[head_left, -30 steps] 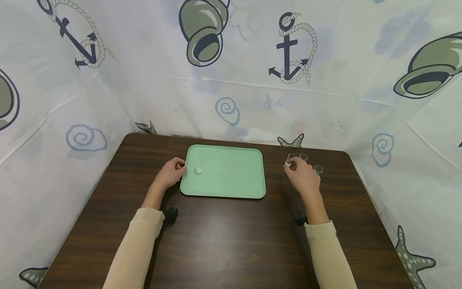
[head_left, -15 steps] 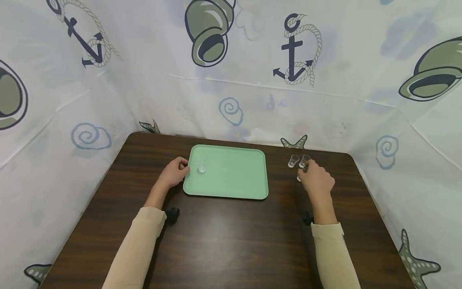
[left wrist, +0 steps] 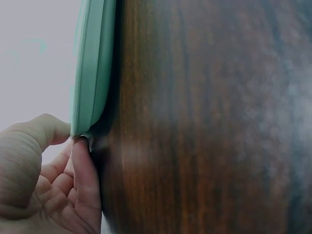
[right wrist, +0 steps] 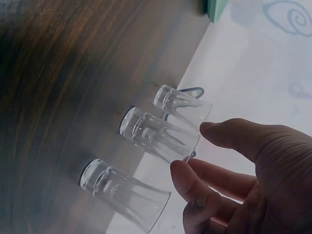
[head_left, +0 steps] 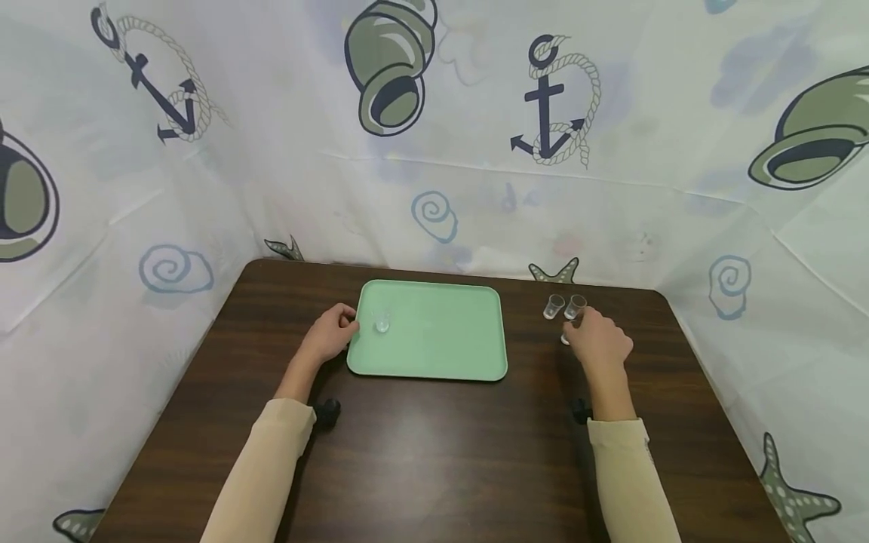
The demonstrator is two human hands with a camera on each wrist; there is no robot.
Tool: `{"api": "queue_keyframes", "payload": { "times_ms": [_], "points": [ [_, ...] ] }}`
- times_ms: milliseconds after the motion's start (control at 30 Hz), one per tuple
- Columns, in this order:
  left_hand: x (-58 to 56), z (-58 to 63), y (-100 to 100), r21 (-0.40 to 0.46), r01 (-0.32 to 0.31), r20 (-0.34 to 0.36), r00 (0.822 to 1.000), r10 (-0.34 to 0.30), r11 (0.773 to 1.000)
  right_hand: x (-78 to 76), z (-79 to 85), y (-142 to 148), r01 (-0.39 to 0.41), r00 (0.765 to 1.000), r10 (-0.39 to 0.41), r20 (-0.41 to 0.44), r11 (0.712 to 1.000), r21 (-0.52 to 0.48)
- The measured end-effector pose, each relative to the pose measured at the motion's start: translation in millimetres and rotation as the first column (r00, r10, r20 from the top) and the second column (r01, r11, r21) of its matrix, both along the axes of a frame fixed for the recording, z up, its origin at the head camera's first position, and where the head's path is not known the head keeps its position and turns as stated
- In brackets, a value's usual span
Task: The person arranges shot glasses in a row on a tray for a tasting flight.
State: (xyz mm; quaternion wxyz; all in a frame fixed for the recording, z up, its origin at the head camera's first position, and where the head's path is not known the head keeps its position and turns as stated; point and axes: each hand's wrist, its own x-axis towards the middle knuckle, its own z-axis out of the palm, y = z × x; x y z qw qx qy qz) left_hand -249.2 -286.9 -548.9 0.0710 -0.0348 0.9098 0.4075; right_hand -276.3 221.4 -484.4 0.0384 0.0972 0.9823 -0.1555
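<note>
My left hand (head_left: 330, 332) pinches the left rim of a light green tray (head_left: 441, 339). In the left wrist view the thumb lies on one side of the tray's edge and a finger on the other. A small clear shot glass (head_left: 382, 323) stands on the tray near that hand. My right hand (head_left: 599, 343) has thumb and finger at the rim of another shot glass (right wrist: 153, 134), pinching it; in the head view the hand mostly hides this glass. Beyond it stand two more clear glasses, a left one (head_left: 554, 306) and a right one (head_left: 575, 305).
A dark brown wood-grain table (head_left: 407, 460) bears everything. White cloth (head_left: 305, 188) printed with anchors, shells and starfish hangs behind the far edge and along both sides. Black wrist straps (head_left: 327, 414) sit at the sleeve cuffs.
My right hand has moved right and slightly nearer, off the left glass and onto the near one. The left hand stays at the tray's rim. The head view has shifted slightly.
</note>
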Motion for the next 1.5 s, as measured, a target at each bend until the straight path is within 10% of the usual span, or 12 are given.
{"api": "queue_keyframes", "payload": {
  "times_ms": [1500],
  "points": [
    [3.8,-5.2,11.3,-0.102,-0.043,-0.037,0.999,0.039,0.994,1.4,-7.8,-8.6,0.006,0.998,-0.012,-0.062,0.995,-0.1]
  ]
}}
